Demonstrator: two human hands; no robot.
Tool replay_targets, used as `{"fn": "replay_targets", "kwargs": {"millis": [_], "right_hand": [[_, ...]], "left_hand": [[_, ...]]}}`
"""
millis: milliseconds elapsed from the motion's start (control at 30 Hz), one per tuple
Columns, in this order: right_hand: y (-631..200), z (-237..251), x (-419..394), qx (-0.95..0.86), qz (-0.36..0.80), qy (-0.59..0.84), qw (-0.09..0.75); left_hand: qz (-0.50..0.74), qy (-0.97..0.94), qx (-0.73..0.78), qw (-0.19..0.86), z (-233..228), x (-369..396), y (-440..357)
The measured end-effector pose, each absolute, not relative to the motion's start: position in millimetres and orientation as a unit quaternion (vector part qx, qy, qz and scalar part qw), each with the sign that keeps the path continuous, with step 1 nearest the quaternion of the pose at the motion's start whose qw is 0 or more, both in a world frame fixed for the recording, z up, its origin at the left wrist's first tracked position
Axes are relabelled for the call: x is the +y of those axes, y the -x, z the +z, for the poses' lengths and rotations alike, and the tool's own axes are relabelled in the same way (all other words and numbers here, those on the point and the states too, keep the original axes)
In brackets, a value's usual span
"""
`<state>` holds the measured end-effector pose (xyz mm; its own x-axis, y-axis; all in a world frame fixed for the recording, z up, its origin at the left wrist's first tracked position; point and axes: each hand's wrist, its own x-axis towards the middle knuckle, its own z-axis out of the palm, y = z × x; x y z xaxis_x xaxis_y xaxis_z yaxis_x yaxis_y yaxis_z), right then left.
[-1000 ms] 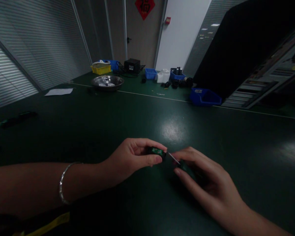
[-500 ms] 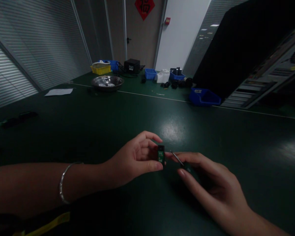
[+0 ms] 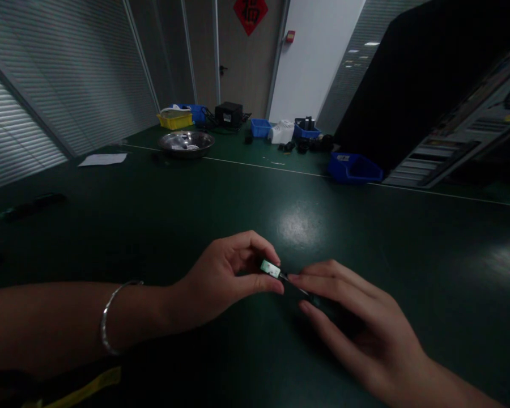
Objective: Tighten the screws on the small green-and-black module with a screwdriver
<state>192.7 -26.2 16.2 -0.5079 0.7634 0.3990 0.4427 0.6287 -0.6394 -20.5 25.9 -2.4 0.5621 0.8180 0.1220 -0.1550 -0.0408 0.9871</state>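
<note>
My left hand (image 3: 233, 266) pinches a small black part with a green circuit board (image 3: 271, 268) between thumb and fingers; the board's face catches the light. From the right, my right hand (image 3: 361, 311) holds a screwdriver (image 3: 297, 287) with a thin metal shaft and a dark handle mostly hidden by the fingers. The shaft's tip is at the right end of the small part; whether it touches cannot be made out.
Over the green table (image 3: 195, 198) stand a steel bowl (image 3: 186, 144), a yellow bin (image 3: 175, 119), a black box (image 3: 228, 114) and a blue bin (image 3: 353, 168). White paper (image 3: 103, 159) and dark parts (image 3: 32, 205) lie left. A large dark cabinet (image 3: 425, 85) rises at right.
My left hand has turned the small part from upright to lying slantwise, its green face now bright. My right hand has moved slightly left, bringing the screwdriver tip to the part's end.
</note>
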Motion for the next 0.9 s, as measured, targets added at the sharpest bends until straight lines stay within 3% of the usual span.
{"fn": "replay_targets", "kwargs": {"millis": [133,233,533,900], "right_hand": [[-194.1,15.1,-26.1,-0.838,0.233,0.367,0.33],[-194.5,15.0,-26.2,-0.838,0.231,0.368,0.33],[-190.4,17.3,-26.1,-0.827,0.263,0.356,0.346],[-190.4,15.2,-26.3,-0.824,0.257,0.361,0.354]], "left_hand": [[0.384,-0.691,0.291,0.539,0.4,26.7,22.5],[0.377,-0.71,0.286,0.521,1.9,27.1,22.9],[0.343,-0.586,0.283,0.677,2.3,24.6,19.6],[0.333,-0.556,0.296,0.702,6.8,23.6,19.7]]}}
